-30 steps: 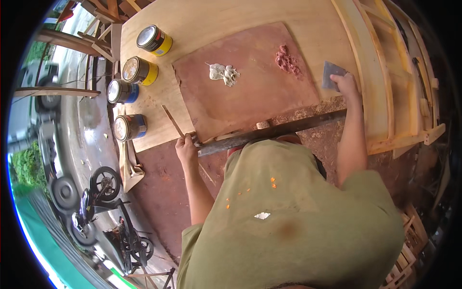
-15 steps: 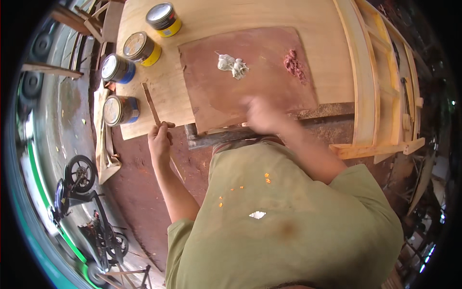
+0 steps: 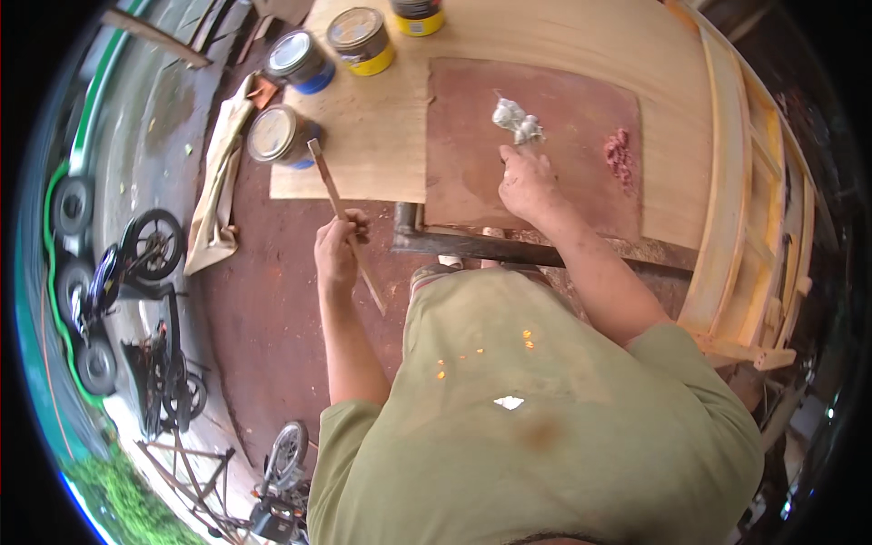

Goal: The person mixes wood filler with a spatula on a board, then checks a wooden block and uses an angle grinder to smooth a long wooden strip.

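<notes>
My left hand (image 3: 338,250) is closed around a thin flat wooden stick (image 3: 329,182), which points up past a can and down beyond my fist. My right hand (image 3: 531,186) is over the reddish-brown board (image 3: 463,173), its fingers curled together at the lower edge of a lump of white paste (image 3: 510,116). Something may be pinched in those fingers, but the hand hides it. To the right on the same board lies a clump of pinkish-red paste (image 3: 620,162).
The board rests on a plywood sheet (image 3: 363,177). Several cans stand at its left, the nearest a dark can with a blue label (image 3: 272,136). A yellowish wooden frame (image 3: 727,209) leans at the right. A dark metal bar (image 3: 481,245) runs along the near edge. Motorbikes (image 3: 154,245) stand far left.
My right hand has moved up from the board's near edge to the white paste. My left hand still grips the stick, now slanting more across it. The view has shifted left.
</notes>
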Available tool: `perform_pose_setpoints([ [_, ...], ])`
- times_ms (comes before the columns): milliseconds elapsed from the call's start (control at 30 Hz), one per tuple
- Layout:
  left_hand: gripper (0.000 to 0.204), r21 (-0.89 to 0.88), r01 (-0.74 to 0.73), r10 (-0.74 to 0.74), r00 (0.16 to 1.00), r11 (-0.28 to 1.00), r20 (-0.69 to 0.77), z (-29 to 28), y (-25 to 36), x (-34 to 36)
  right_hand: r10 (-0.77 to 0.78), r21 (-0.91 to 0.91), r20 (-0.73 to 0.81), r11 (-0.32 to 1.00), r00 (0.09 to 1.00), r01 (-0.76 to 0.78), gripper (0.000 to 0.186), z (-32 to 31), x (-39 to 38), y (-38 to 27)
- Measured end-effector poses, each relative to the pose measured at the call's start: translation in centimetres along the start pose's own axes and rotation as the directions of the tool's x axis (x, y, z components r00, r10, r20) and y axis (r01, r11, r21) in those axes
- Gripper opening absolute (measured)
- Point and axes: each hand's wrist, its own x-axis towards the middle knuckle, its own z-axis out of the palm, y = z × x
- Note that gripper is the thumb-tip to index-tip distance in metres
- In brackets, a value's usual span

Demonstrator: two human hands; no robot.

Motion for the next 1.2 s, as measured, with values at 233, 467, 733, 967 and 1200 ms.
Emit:
perform_pose_setpoints([
  [233, 0.041, -0.516, -0.008, 0.033, 0.999, 0.857, 0.040, -0.5, 2.2, -2.4, -0.293, 0.589, 0.572, 0.797, 0.766, -0.134, 0.049, 1.7, -3.0, -8.8],
  [467, 0.064, -0.652, -0.247, 0.578, 0.733, 0.717, 0.358, -1.9, 2.6, -2.7, -0.513, 0.878, 0.404, -0.013, 0.757, -0.478, 0.031, -2.8, -2.1, -13.2],
  [733, 0.044, -0.675, -0.284, 0.249, 0.957, 0.681, -0.151, 0.8, 3.6, -5.5, -0.673, 0.700, 0.450, -0.142, 0.587, -0.700, 0.028, -2.6, -4.8, -20.0],
  [967, 0.032, -0.937, 0.150, 0.437, 0.854, 0.315, 0.284, 1.4, 3.5, -4.6, -0.699, 0.728, 0.398, -0.153, 0.593, -0.668, 0.028, -1.2, -4.9, -20.7],
  [1200, 0.026, -0.969, 0.022, 0.401, 0.908, 0.245, 0.122, 0.8, 3.9, -4.5, -0.591, 0.857, 0.382, -0.061, 0.710, -0.512, 0.030, -3.5, -5.5, -20.3],
])
